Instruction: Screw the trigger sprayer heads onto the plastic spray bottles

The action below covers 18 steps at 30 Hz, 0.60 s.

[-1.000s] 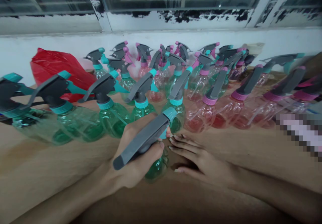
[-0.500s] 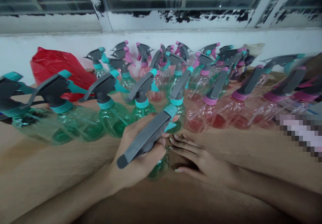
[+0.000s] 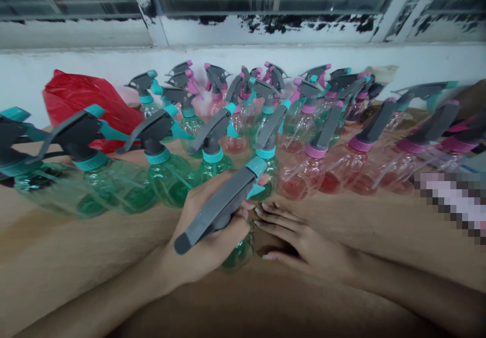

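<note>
Your left hand (image 3: 203, 258) is wrapped around a green spray bottle (image 3: 220, 209), close in front of you at the bench (image 3: 379, 226). Its fingers (image 3: 238, 230) are curled snug around the bottle, just under the gray handle, and one fingertip peeks out by the teal nozzle (image 3: 256, 166). That nozzle points away from you and a bit to the right. Your right hand (image 3: 307, 242) lies on the bench just right of the bottle. Its fingers are loose and a little apart, pointing at the bottle; I cannot tell if they touch it. Behind the bottle, to its left, stand other green bottles (image 3: 171, 178). Behind it, to its right, stand pink bottles (image 3: 299, 178). Farther behind it, way to the left, sits a red bag (image 3: 87, 95).
</note>
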Each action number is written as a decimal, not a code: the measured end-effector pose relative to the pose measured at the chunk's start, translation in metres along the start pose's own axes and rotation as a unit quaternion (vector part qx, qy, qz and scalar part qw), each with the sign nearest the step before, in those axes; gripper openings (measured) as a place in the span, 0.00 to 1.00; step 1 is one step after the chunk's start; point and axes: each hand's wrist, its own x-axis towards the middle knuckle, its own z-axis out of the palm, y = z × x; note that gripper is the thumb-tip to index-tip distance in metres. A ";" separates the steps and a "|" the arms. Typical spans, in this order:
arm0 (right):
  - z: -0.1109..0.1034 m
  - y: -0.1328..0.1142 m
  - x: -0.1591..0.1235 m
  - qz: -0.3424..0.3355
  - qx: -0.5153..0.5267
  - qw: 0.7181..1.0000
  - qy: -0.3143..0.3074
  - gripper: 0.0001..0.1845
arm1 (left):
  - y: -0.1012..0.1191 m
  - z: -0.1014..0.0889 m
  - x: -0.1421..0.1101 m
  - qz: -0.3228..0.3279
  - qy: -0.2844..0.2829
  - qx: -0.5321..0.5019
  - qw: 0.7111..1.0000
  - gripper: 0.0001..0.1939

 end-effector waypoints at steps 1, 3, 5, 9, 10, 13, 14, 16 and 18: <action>0.000 0.000 0.000 0.000 0.001 1.000 0.001 0.32 | 0.000 0.000 0.000 -0.001 0.001 -0.001 1.000 0.11; -0.001 0.000 0.000 -0.001 0.002 1.000 0.001 0.32 | -0.001 0.000 -0.001 -0.002 0.003 0.001 1.000 0.11; -0.001 -0.001 0.000 0.001 0.000 1.000 0.002 0.32 | 0.000 0.000 -0.001 -0.003 0.002 0.002 1.000 0.10; -0.001 -0.001 0.000 0.002 -0.002 1.000 -0.001 0.32 | 0.003 -0.001 0.000 -0.003 -0.003 0.007 1.000 0.12; -0.001 -0.001 0.000 0.002 -0.001 1.000 -0.002 0.32 | 0.003 -0.002 0.000 -0.004 -0.003 0.007 1.000 0.12; -0.001 -0.001 0.000 0.004 0.005 1.000 0.000 0.32 | 0.004 -0.003 0.001 -0.010 -0.002 0.002 1.000 0.12; -0.001 -0.001 0.000 0.005 0.008 1.000 0.001 0.32 | 0.004 -0.003 0.001 -0.013 -0.003 -0.001 1.000 0.13; -0.001 -0.001 0.000 0.008 0.012 1.000 0.003 0.33 | 0.003 -0.003 0.000 -0.018 -0.006 0.000 1.000 0.14; -0.001 -0.001 0.000 0.009 0.011 1.000 0.002 0.33 | 0.003 -0.004 0.000 -0.022 -0.002 0.016 1.000 0.12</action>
